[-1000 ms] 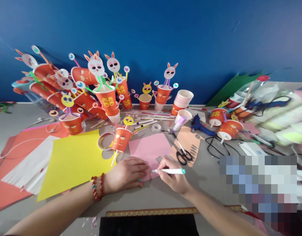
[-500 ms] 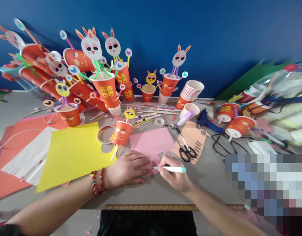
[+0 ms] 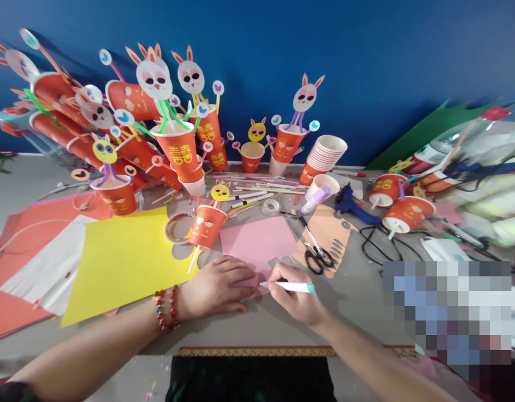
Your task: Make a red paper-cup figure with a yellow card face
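A sheet of pink paper (image 3: 260, 240) lies on the grey table, its lower edge cut in notches. My left hand (image 3: 219, 286) rests flat on the paper's lower left part, fingers stretched out. In my right hand (image 3: 295, 296) is a white marker (image 3: 297, 287) with a teal end, gripped between thumb and fingers. Its tip touches or nearly touches the pink paper beside my left fingertips. Just beyond my left hand stands an orange paper cup (image 3: 208, 226) with a yellow rabbit head on it.
Yellow paper (image 3: 123, 262) lies to the left. Black-handled scissors (image 3: 318, 259) rest on peach paper (image 3: 335, 231) to the right, near a blue glue gun (image 3: 353, 206). Rabbit-decorated cups (image 3: 177, 151) and stacked cups (image 3: 327, 153) line the blue wall.
The marker's tip has shifted very slightly left over the pink paper. My left hand stays in place on the sheet, and the whole view has moved a little.
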The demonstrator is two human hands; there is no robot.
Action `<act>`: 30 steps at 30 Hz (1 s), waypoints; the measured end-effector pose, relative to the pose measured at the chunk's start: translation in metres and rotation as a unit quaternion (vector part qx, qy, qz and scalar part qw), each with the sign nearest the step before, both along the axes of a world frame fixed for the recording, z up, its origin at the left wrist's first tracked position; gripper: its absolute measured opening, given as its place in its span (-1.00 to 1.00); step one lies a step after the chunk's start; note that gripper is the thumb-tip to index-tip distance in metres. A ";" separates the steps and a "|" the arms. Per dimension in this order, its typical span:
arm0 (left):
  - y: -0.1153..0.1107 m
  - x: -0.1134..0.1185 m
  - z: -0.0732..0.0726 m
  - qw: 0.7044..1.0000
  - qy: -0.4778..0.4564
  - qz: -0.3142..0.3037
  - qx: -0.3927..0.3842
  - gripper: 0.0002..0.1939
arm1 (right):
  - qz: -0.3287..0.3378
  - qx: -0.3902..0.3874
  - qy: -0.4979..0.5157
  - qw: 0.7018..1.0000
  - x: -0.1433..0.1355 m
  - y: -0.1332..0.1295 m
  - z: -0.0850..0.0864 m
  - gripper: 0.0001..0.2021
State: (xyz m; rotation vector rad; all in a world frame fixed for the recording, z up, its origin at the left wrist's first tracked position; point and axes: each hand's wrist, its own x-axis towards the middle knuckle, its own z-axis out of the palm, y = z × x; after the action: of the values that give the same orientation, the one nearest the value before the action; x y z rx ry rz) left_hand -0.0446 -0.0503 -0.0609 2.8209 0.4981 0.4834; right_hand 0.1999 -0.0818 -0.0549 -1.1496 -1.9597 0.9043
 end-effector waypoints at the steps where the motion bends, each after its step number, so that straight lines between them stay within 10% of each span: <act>1: 0.000 0.000 0.000 1.000 0.001 -0.001 0.000 -0.60 | 0.001 0.000 -0.002 1.000 0.000 0.000 0.000 -0.82; 30: 0.000 0.001 0.005 1.000 0.004 0.001 -0.004 -0.62 | -0.034 0.021 0.027 0.999 0.004 -0.002 -0.004 -0.81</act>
State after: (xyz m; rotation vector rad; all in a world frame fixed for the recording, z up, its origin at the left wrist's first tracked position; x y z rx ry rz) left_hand -0.0434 -0.0502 -0.0559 2.8158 0.5028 0.4682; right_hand 0.2038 -0.0837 -0.0587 -1.1482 -1.8759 0.8463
